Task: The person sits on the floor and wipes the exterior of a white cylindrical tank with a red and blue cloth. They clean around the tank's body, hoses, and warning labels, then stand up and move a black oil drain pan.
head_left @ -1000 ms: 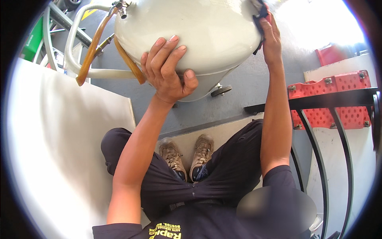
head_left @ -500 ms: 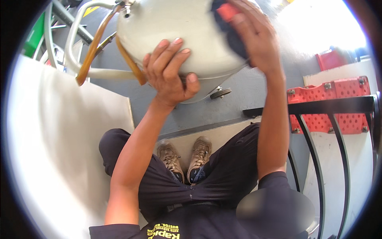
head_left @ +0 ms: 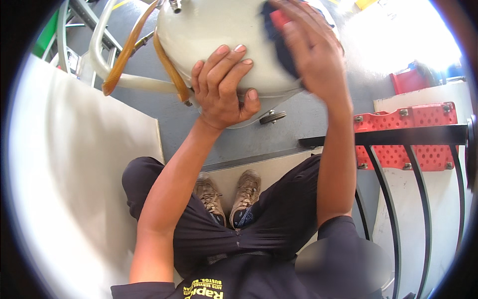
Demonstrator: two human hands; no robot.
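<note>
A large, rounded, cream-coloured tank [head_left: 219, 30] stands at the top of the view, its upper part cut off by the edge. My left hand [head_left: 224, 84] rests on its near side, fingers spread over the curved surface and thumb apart. On the tank's right side my right hand [head_left: 314, 55] presses a dark blue cloth [head_left: 285, 50] with a red patch against the surface. Part of the cloth is hidden under the palm, and this hand is slightly blurred. Brown hoses [head_left: 130, 47] hang at the tank's left.
A pale tube frame [head_left: 97, 45] curves beside the tank, and a small black wheel [head_left: 273, 117] shows beneath it. White panel at left [head_left: 99, 149]. To the right are a black metal railing [head_left: 413, 134] and a red perforated plastic piece [head_left: 433, 115]. My shoes [head_left: 246, 194] are below.
My right hand and the cloth have shifted slightly on the tank's right side. My left hand stays on the tank; the tank and left hand appear a little farther right in view.
</note>
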